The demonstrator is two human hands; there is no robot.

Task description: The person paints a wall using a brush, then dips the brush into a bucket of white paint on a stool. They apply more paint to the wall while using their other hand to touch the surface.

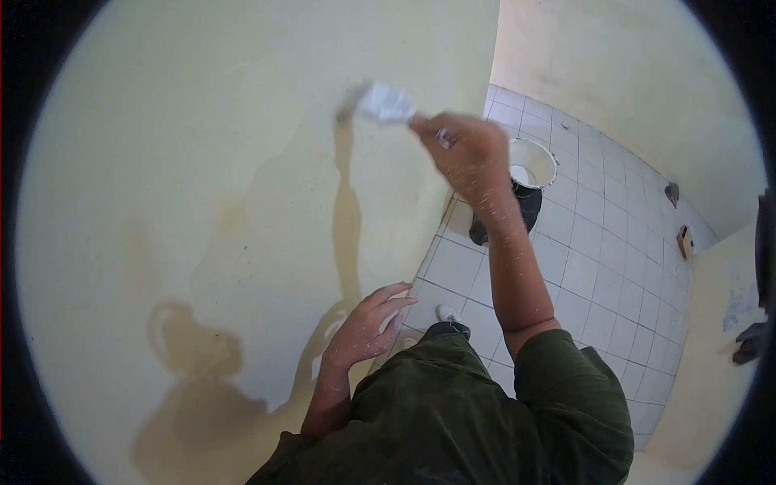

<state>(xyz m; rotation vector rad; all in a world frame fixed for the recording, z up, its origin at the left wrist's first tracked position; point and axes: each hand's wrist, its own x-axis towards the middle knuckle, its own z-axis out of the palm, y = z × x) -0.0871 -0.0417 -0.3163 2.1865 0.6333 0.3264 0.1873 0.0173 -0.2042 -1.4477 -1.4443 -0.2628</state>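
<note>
My right hand (471,153) is raised in front of the pale yellow wall (267,105), its fingers closed round the handle of a paintbrush (385,103). The white head of the brush points left and is blurred, close to the wall, where its shadow falls. My left hand (365,330) is lower down beside the wall, empty, with its fingers spread. White specks dot both forearms and hands.
A white bucket (546,153) with whitish contents stands on the tiled floor (594,226), beyond my right forearm. Black material (529,202) lies against its near side. Small dark items (685,241) sit by the far right wall. My shoe (447,314) shows below.
</note>
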